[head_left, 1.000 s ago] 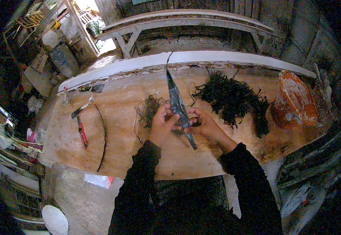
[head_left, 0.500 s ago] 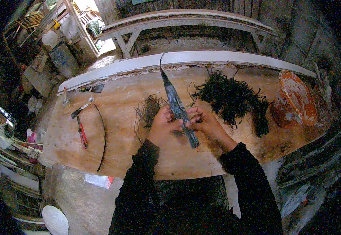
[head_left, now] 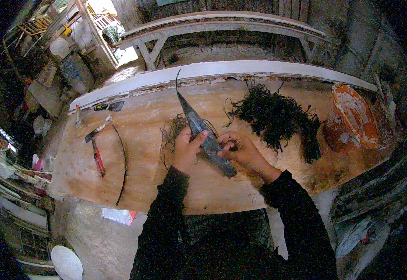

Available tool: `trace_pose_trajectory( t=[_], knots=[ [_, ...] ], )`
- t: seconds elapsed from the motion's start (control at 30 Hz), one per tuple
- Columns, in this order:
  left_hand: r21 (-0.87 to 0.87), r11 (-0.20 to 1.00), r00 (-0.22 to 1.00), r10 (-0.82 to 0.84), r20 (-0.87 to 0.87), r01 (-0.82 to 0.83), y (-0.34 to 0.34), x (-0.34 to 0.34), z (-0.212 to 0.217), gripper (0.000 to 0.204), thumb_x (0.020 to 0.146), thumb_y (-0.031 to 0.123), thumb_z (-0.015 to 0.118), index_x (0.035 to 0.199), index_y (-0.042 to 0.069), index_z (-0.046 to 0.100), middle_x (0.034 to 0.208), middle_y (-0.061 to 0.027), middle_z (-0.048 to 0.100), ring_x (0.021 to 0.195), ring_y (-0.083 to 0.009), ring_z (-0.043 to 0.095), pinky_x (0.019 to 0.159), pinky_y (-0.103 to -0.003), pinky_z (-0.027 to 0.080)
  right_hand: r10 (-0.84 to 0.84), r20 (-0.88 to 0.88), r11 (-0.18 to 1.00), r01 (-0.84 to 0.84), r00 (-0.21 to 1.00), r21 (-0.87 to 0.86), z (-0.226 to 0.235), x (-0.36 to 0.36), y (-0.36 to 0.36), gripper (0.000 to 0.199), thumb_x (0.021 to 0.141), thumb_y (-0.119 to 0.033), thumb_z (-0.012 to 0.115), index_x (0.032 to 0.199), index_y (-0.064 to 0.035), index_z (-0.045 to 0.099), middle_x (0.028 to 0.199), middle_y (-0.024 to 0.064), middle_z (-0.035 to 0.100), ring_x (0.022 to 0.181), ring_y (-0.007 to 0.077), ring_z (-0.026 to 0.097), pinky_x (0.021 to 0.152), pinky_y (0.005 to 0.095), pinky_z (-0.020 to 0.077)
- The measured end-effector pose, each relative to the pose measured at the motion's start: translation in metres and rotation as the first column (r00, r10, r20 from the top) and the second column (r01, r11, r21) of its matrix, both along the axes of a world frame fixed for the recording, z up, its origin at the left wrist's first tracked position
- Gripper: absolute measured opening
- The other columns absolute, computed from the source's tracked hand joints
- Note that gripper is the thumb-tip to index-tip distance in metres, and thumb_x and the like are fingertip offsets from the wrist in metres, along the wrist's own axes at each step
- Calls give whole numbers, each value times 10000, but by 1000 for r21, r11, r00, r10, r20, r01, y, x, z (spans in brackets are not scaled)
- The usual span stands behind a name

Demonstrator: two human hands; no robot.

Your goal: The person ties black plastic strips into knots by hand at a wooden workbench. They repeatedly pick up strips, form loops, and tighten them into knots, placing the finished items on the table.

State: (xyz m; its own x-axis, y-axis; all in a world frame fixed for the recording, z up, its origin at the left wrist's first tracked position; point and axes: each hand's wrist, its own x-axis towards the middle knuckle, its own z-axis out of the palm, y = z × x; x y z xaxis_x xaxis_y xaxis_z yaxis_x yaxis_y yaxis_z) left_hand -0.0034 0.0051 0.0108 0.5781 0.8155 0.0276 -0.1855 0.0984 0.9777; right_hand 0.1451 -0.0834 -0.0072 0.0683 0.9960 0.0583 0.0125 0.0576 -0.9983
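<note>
A long, dark grey strip [head_left: 196, 125], wide near me and tapering to a thin curled tip, slants up over the table. My left hand [head_left: 187, 148] is closed round its left side, thumb pressed flat on top. My right hand [head_left: 241, 151] is at the strip's right edge with fingers curled in a pinch; the exact hold is partly hidden. Behind my left hand lies a loose tangle of thin dark string [head_left: 169, 135]. Beyond my right hand sits a big bundle of black cords [head_left: 273, 116].
A plywood table [head_left: 152, 116] carries a red-handled knife [head_left: 99, 161], a scraper-like tool [head_left: 99, 129] and a thin curved dark strip [head_left: 124, 161] on the left. An orange, plaster-smeared bucket [head_left: 353, 119] lies at the right. A long white board [head_left: 240, 69] borders the far edge.
The dark strip has swung so its tip points further left. My left thumb has moved up onto its face, and my right fingers have shifted along its right edge.
</note>
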Motion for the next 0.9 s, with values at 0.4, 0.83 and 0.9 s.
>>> trace_pose_trajectory(
  t=[0.4,0.83,0.9],
  knots=[
    [66,994,995,88,-52,-84,1,-2,-4,137,787,176,548,870,69,526,761,12,552,656,-75,520,549,-206,432,230,22,965,-225,973,-136,15,1,-7,406,627,-11,670,986,-65,488,683,-13,489,594,74,483,505,210,414],
    [173,984,999,43,2,-43,-3,5,-13,131,773,137,573,835,25,546,765,6,557,696,-77,489,643,-226,402,466,18,857,-447,885,-256,42,8,-16,484,666,-38,645,1081,-67,398,745,17,520,674,112,514,598,244,421],
    [193,981,999,26,-40,-18,-3,5,-14,135,771,132,574,842,20,544,772,2,558,713,-80,492,661,-228,403,355,68,923,-338,933,-181,37,10,-13,427,689,-68,636,1059,-66,424,765,9,526,684,101,506,620,238,413]
  ],
)
